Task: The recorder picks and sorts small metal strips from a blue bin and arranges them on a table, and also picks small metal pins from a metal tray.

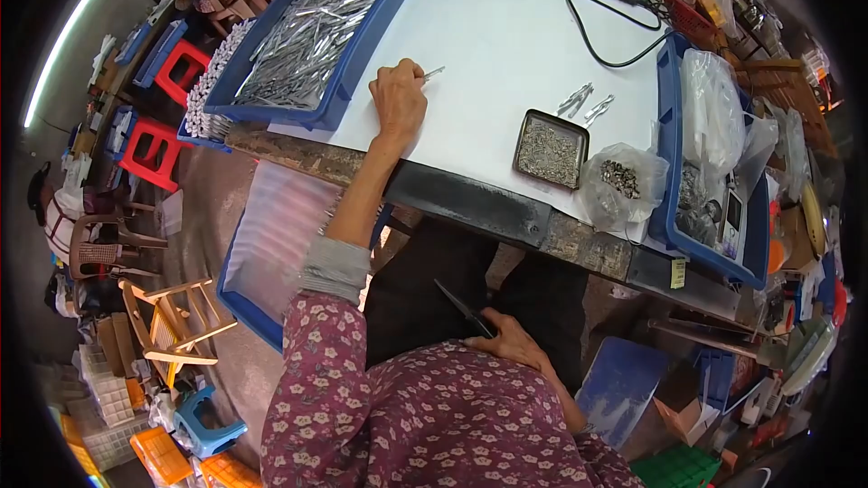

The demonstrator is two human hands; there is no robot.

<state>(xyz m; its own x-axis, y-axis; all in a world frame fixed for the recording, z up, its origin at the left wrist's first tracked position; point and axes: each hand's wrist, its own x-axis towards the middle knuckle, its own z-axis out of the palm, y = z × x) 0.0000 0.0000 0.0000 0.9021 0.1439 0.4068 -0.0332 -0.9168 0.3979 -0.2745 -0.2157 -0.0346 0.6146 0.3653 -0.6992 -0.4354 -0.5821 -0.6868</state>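
My left hand (400, 101) rests on the white tabletop, its fingers closed on a slim silver metal piece (435, 73) whose end sticks out to the right. Just left of it is a blue tray (336, 116) heaped with slender silver metal pieces (312, 36). Down in my lap, my right hand (512, 342) is closed around a dark, pointed tool that looks like tweezers (463, 307). On the table's right part lies a small dark square tray (522, 165) of tiny metal parts. Several loose silver pieces (586, 103) lie behind it.
A clear plastic bag (592, 197) of small parts sits beside another blue bin (666, 126) with bags inside. A black cable (579, 32) loops at the back. Below the table's worn front edge (470, 203) is a blue tray (233, 294); red stools (152, 152) stand left.
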